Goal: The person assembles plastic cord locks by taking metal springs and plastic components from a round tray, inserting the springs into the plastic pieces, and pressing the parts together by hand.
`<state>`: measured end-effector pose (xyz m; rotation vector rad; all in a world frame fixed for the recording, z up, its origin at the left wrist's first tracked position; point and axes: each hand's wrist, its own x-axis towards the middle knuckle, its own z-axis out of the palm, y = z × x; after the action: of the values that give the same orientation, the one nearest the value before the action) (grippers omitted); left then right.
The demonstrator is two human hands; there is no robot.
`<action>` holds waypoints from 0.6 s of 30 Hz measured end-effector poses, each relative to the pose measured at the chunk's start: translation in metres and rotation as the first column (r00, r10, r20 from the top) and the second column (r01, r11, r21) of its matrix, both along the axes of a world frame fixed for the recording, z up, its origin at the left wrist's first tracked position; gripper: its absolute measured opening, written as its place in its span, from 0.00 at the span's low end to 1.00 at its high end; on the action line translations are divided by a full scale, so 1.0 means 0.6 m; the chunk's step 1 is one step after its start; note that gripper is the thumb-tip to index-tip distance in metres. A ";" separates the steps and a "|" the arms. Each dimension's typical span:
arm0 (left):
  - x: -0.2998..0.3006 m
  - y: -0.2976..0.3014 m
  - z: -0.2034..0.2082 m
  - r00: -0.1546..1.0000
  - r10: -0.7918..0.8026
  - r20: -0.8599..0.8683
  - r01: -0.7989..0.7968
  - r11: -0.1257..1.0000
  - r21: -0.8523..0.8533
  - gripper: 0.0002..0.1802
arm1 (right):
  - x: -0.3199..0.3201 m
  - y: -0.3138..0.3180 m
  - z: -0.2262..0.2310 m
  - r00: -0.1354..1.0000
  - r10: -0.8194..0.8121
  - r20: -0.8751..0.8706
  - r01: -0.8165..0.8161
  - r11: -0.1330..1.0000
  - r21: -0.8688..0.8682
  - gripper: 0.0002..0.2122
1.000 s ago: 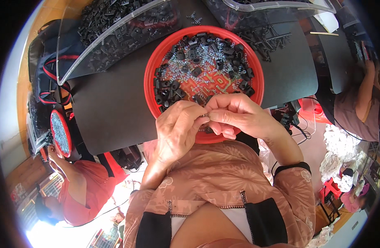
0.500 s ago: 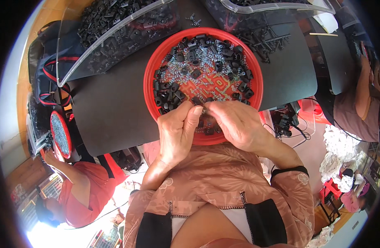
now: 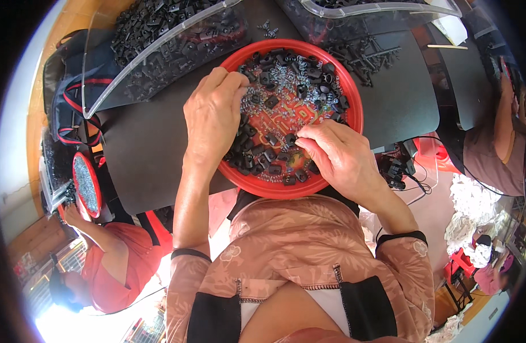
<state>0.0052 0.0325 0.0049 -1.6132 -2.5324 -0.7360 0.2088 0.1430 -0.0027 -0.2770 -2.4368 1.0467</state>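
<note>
A round red tray lies in front of me, holding small silvery springs and black plastic pieces. Over its upper left rim reaches my left hand, fingers bent together; their tips are partly hidden at the black pieces there. My right hand is over the tray's right half, thumb and forefinger pinched beside a small black piece. What either hand grips, if anything, is too small or hidden to make out.
Clear plastic bins of black parts stand at the far left and far right. Black rod-like parts lie on the dark table. A person in red works at left beside another red tray; another person's arm is at right.
My hands were together over the tray's near part and are now apart. The left has gone up and left to the rim; the right has shifted slightly right.
</note>
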 end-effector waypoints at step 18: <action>0.108 -0.038 0.024 0.987 -0.146 -0.069 0.153 0.982 0.109 0.11 | -0.040 0.001 -0.006 0.995 0.078 -0.070 -0.097 0.936 -0.339 0.06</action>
<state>0.0700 0.0100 0.0195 -1.7733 -2.3019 -0.8149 0.1850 0.1436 -0.0065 -0.2489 -2.2256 1.4997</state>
